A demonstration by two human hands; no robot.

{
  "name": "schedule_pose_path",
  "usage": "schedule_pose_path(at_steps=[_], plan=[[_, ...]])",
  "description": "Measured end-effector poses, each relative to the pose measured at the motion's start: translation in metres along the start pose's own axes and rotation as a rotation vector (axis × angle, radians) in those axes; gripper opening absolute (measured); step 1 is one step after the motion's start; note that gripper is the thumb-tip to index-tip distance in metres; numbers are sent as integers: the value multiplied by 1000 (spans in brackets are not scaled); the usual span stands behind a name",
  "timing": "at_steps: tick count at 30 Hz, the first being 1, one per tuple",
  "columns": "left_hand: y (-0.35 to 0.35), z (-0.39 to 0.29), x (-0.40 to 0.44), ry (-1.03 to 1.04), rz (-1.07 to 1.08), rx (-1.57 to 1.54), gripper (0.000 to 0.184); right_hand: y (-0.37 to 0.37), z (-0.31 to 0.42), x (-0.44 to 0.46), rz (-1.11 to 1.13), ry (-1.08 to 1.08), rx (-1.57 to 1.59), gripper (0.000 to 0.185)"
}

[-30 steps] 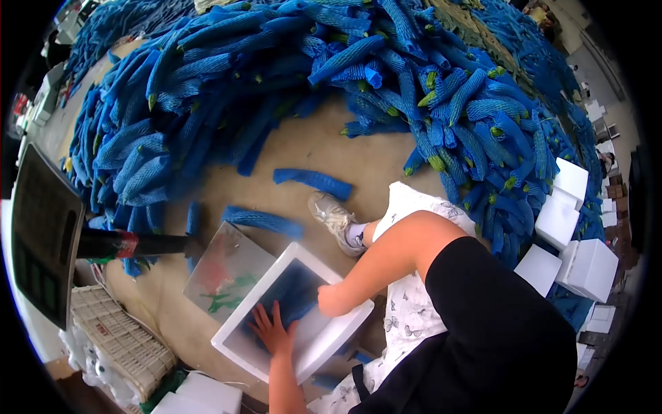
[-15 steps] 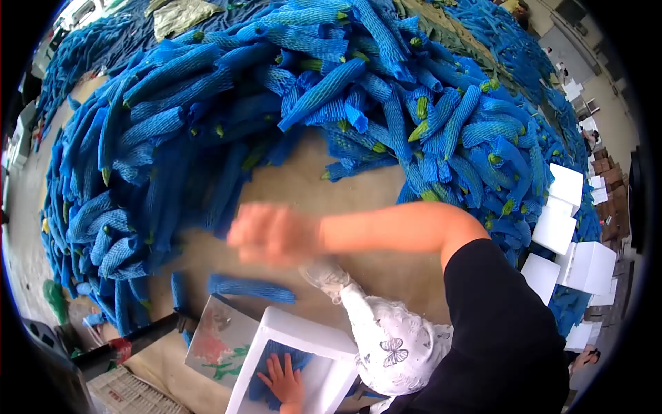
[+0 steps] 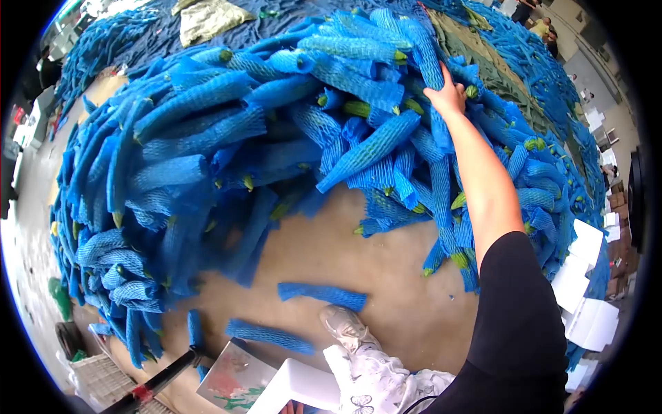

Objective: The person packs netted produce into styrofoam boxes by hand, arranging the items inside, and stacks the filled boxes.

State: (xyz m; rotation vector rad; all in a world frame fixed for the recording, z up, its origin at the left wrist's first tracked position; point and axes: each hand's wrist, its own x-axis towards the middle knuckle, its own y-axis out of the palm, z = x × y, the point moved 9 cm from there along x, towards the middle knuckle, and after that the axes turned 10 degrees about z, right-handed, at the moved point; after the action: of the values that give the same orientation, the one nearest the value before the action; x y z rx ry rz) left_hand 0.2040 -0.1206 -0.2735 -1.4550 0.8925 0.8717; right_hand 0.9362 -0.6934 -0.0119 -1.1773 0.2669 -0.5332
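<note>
My right hand (image 3: 449,95) reaches into the far side of the heap, its fingers round a long green vegetable in a blue foam net (image 3: 426,58). More netted vegetables (image 3: 369,148) press against it on both sides. At the bottom edge, only the fingertips of my left hand (image 3: 292,408) show, stretched out and slightly apart inside a white foam box (image 3: 303,381). The frame cuts off most of that box, and its contents are largely hidden.
Two netted pieces (image 3: 323,295) (image 3: 269,336) lie on the floor near my shoe (image 3: 345,324). A stained metal plate (image 3: 238,376) on a black bar (image 3: 158,381) stands beside the box. White foam boxes (image 3: 592,324) are stacked at right. Dark cloth (image 3: 269,27) lies behind the heap.
My right hand has swung from above the floor up and right onto a netted vegetable. The view has shifted, so the box and my left hand sit lower. Another netted piece now lies on the floor.
</note>
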Motion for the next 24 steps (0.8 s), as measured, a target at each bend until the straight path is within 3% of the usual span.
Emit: schedule_pose_path(at_steps=[2,5,6,7,9,10,11,12,14,15,16,18,19,20,21,22,23,24], plan=[[-3,4,-4,-9,-46,-46,56,-1,4,-25,-126,-86,-44,89],[-48,-9,-25,34,-217,-190,53,8,-49,-63,-86,-309,263,88],[-68,-14,-34,70,-317,-219,53,10,-68,-100,-22,-292,414,86],[-67,-18,-33,100,-361,-179,53,17,-89,-151,130,-261,795,85],[-49,-28,-13,197,-463,-15,48,41,-151,-250,280,76,1035,74],[-54,-25,-13,222,-519,-186,38,57,-176,-297,408,199,1102,65],[-45,-28,-11,206,-622,44,45,69,-199,-345,487,315,1170,61],[-40,-22,-8,187,-622,19,45,75,-208,-386,572,435,1230,56],[-49,-24,-9,180,-573,-33,47,64,-205,-435,668,409,1124,56],[-58,-26,-14,174,-652,-33,50,58,-193,-451,730,334,1047,56],[-64,-28,-17,178,-683,-60,52,50,-179,-459,839,222,917,60],[-70,-29,-17,186,-731,-125,56,20,-114,-460,849,-416,701,75],[-77,-31,-24,189,-766,-136,58,11,-79,-467,931,-565,654,78],[-85,-33,-27,168,-755,-121,59,-12,-5,-487,1033,-847,382,78],[-94,-34,-37,174,-788,-121,57,-43,61,-522,920,-1231,61,78],[-94,-36,-48,195,-843,-120,55,-56,103,-561,894,-1476,-31,75],[-72,-27,-51,198,-731,-290,51,-53,130,-602,1035,-1604,-203,69],[-53,-19,-51,215,-628,-455,47,-46,142,-642,1001,-1819,-268,72]])
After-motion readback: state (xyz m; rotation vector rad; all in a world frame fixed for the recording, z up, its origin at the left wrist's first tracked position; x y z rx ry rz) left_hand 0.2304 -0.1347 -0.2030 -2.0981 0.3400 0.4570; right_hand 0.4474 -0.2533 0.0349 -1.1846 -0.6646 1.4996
